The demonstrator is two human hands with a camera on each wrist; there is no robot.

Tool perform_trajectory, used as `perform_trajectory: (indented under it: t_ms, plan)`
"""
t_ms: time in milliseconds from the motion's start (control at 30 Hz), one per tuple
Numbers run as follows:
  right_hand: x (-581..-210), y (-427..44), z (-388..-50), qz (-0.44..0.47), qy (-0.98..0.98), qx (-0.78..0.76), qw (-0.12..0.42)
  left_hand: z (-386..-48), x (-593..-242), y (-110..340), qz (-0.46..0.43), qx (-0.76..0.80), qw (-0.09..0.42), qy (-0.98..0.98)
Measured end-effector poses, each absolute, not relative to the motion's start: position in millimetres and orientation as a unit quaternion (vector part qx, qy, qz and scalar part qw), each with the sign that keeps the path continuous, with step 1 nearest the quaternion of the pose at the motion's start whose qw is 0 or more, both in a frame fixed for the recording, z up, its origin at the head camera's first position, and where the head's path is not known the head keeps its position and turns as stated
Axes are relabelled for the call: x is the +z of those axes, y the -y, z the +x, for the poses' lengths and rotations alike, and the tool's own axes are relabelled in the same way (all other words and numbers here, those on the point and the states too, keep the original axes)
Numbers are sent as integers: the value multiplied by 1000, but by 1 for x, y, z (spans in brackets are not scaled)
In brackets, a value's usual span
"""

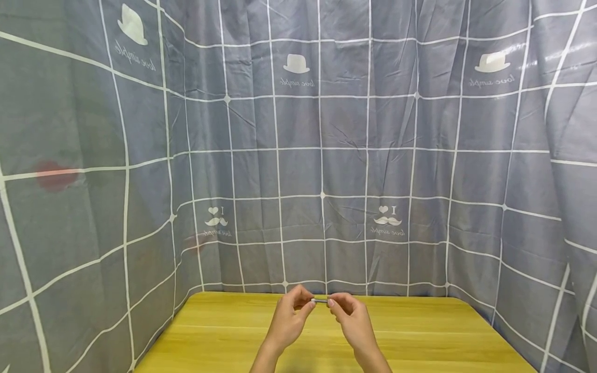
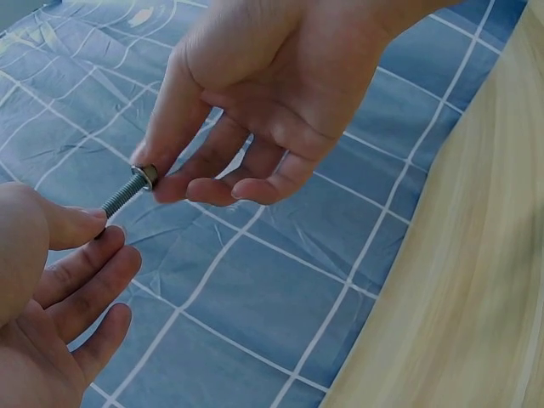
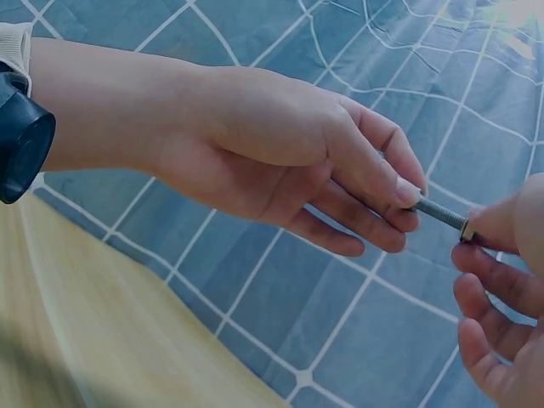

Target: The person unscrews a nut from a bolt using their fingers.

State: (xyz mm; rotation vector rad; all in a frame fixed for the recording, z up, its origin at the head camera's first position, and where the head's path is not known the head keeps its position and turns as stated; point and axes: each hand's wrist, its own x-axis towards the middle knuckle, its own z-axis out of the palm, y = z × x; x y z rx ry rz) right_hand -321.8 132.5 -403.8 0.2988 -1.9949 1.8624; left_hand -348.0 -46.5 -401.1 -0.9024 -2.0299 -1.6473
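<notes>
Between my two hands I hold a small metal bolt (image 1: 320,300), roughly level above the table. My left hand (image 1: 288,318) pinches its threaded end between thumb and forefinger. At the other end, my right hand (image 1: 354,320) pinches the bolt with thumb and fingertips. Bare grey thread shows between them in the left wrist view, where the bolt (image 2: 125,197) has a wider shiny collar (image 2: 146,176) by the right fingertips. Whether this collar is a nut, a washer or the head's flange, I cannot tell. Fingers hide both tips of the bolt.
A yellow wood-grain table (image 1: 210,331) lies beneath the hands. Grey curtain (image 1: 345,171) with white grid lines hangs behind it and along both sides. A dark device (image 3: 24,140) on a pale strap sits on my left wrist.
</notes>
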Motion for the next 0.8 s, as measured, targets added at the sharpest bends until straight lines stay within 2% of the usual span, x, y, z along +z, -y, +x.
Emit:
perform_trajectory:
  t_ms: [800]
  plan:
    - [-404, -135, -322, 103, 712, 667, 193, -347, -400, 47, -330, -580, 203, 717]
